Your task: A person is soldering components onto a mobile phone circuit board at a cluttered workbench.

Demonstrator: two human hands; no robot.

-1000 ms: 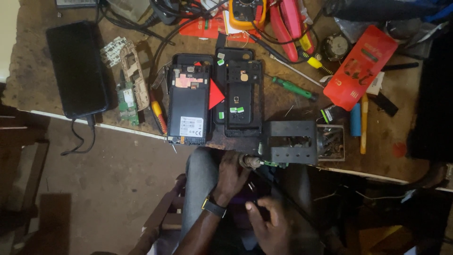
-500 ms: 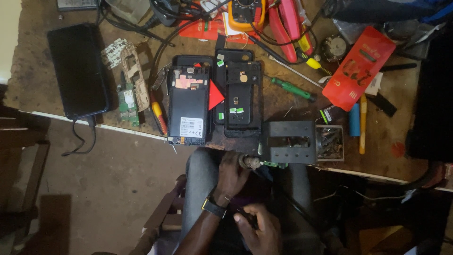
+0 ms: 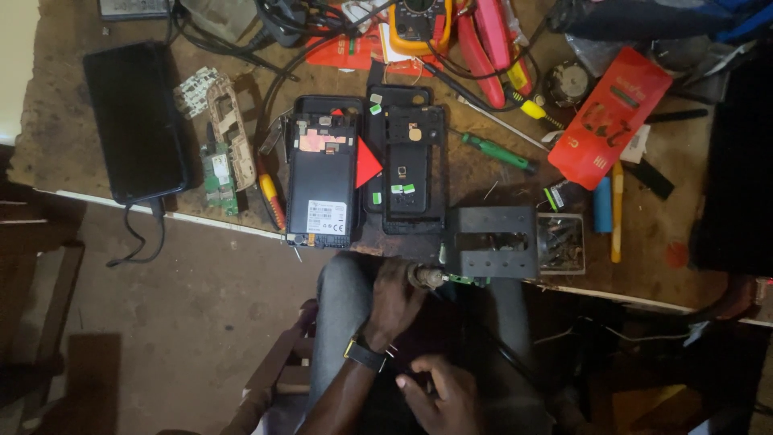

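Note:
My left hand (image 3: pixel 393 302), with a watch on the wrist, reaches up to the table's front edge. Its fingers pinch a small round metal part (image 3: pixel 427 278) beside a green circuit board (image 3: pixel 465 280). That board sticks out under a black metal holder (image 3: pixel 493 242). My right hand (image 3: pixel 444 393) sits low over my lap with curled fingers; what it holds, if anything, is hidden in the dark. An opened black phone (image 3: pixel 322 173) with a red triangular pick (image 3: pixel 366 161) lies just above my left hand, next to a black back cover (image 3: pixel 407 161).
A black tablet (image 3: pixel 135 121) with a cable lies at the left. Circuit boards (image 3: pixel 217 161), a green screwdriver (image 3: pixel 499 151), a red box (image 3: pixel 612 117), a small tray of screws (image 3: pixel 561 243) and a yellow multimeter (image 3: pixel 419 20) crowd the wooden table (image 3: pixel 72 173).
My right hand has dropped lower and a little left over my lap. My left hand stays at the table edge on the small part.

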